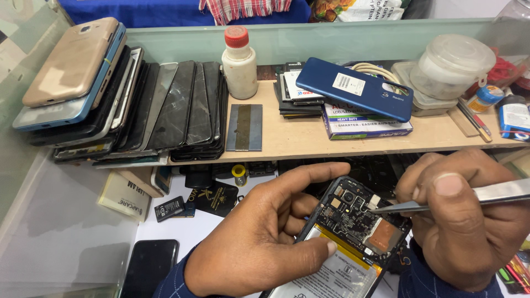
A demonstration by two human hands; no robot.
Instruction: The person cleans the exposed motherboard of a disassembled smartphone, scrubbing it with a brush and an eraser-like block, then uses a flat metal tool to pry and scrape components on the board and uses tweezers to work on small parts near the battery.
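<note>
Probing the board of the opened phone (pixel 353 232) low at centre, battery exposed | left hand (pixel 259 237) clamped around phone edge, thumb on battery | right hand (pixel 469 221) pinched shut on metal tweezers (pixel 441 201), tips at a connector near the camera | next likely calls for a steady, fine lift.

Shelf edge (pixel 309 149) crowds the opened phone (pixel 353 232) from above; bare table (pixel 66 232) lies left.

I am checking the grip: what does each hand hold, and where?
Left hand holds opened phone by its edges; right hand pinches metal tweezers mid-shaft.
</note>
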